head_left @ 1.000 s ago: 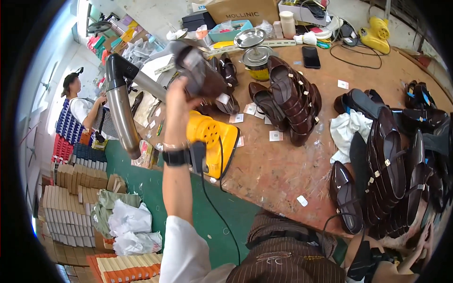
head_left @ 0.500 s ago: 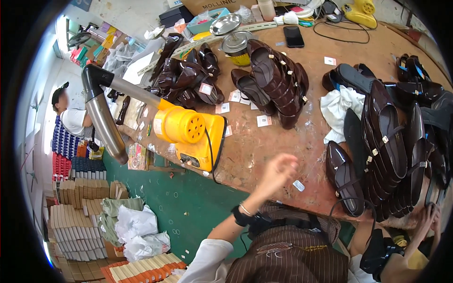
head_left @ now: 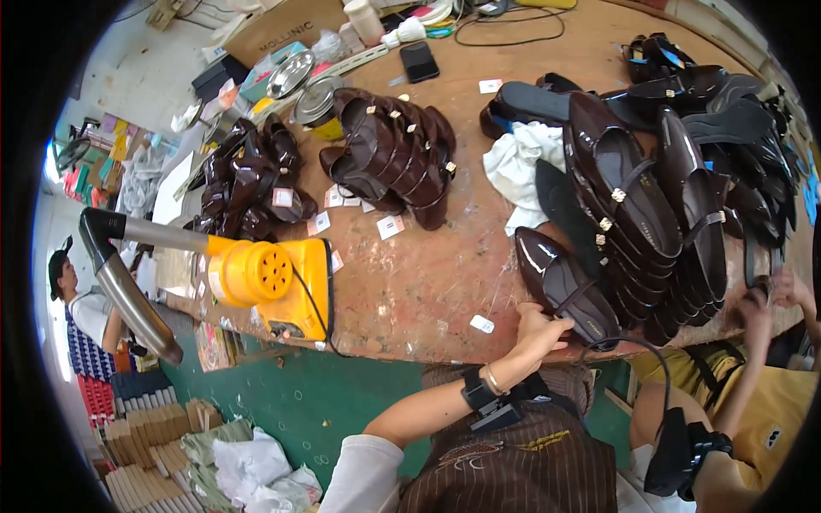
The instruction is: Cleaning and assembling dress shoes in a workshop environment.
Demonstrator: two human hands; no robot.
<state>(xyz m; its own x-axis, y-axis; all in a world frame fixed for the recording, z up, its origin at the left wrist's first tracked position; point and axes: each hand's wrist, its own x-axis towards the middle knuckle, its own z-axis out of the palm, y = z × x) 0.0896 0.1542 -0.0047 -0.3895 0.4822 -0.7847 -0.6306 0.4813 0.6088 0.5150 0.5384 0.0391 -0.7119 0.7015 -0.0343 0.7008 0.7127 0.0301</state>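
Left hand (head_left: 537, 332) touched glossy dark-brown pointed-toe shoe (head_left: 547, 267) near front edge of scuffed brown worktable (head_left: 410, 312); closure was unclear. Right hand's state was indeterminate. Heel-end contact, clear of toe, seemed soundest.

Taken from the desk's (head_left: 398, 291) middle, the blower (head_left: 250, 274) stands at nine o'clock, the shoe heap (head_left: 248, 178) behind it at ten. The tin (head_left: 320, 122) is at eleven, with the carton (head_left: 291, 34) beyond. The shoe row (head_left: 389, 150) lies near twelve, the phone (head_left: 419, 62) behind. The cloth (head_left: 523, 162) lies between one and two, left of the shoe stack (head_left: 640, 209); the front shoe (head_left: 556, 278) sits at three. Bags (head_left: 248, 466) lie on the floor (head_left: 304, 380) at seven.
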